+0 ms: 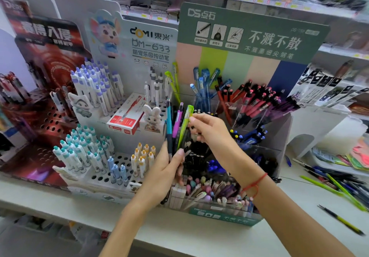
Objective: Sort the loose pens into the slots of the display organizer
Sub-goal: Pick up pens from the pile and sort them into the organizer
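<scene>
1. Lying loose on the white counter (229, 242), at the right, green and dark pens (339, 188) are seen
2. A bunch of pens (173, 130), teal, purple and green, is gripped upright by the left hand (165, 168)
3. The top of the green pen (186, 120) is pinched by the right hand (207, 128)
4. Behind both hands, the display organizer (251, 36) is filled with blue, red and black pens

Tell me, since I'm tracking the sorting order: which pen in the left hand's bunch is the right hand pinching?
The lime-green pen, rightmost in the bunch; the right hand pinches its top, unlike the purple pen and teal pen.
</scene>
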`<state>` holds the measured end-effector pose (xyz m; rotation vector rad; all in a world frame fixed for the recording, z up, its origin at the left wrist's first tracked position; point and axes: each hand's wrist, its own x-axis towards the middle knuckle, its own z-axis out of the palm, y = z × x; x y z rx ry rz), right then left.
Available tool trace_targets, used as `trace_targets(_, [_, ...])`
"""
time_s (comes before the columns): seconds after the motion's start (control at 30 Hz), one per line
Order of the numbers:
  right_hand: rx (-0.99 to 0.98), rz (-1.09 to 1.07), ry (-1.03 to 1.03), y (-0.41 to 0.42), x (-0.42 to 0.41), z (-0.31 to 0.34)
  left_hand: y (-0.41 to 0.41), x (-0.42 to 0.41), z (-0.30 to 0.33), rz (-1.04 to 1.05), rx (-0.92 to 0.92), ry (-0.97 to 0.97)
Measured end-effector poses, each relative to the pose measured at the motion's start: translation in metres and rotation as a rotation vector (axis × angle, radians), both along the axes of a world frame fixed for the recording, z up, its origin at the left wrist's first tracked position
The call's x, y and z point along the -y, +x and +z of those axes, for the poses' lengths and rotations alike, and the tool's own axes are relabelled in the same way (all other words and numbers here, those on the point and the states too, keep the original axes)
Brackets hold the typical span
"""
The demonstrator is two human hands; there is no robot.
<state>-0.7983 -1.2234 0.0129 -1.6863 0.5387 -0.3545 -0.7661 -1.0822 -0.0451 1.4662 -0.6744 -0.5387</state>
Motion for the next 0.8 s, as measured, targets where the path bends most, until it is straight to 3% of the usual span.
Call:
trace_targets(0.1, [0.129,-0.115,0.077,0.001,0.011,0.013,0.004,0.002,-0.003,-0.039,0.037,0.035])
trace_targets(0.2, [0.394,-0.276,0.106,0.002,0.023,0.036,0.01,0.001,-0.006,-0.042,0.003,0.027])
trace_targets(0.37, [0.679,-0.422,-0.27,0.029,0.036,0.068,0.017,-0.004,-0.008,0.015,-0.047,-0.001])
trace_targets(0.47, [0.638,-0.377,-0.551,0.054,0.035,0.066,0.017,-0.005,-0.007,0.022,-0.059,0.002])
trace_targets(0.63, [0.378,-0.29,-0.921,0.083,0.041,0.039,0.015,-0.008,-0.004,0.025,-0.112,-0.001])
trace_targets(0.8, [0.328,-0.276,-1.414,0.079,0.048,0.022,0.014,-0.01,0.0,0.008,-0.112,-0.003])
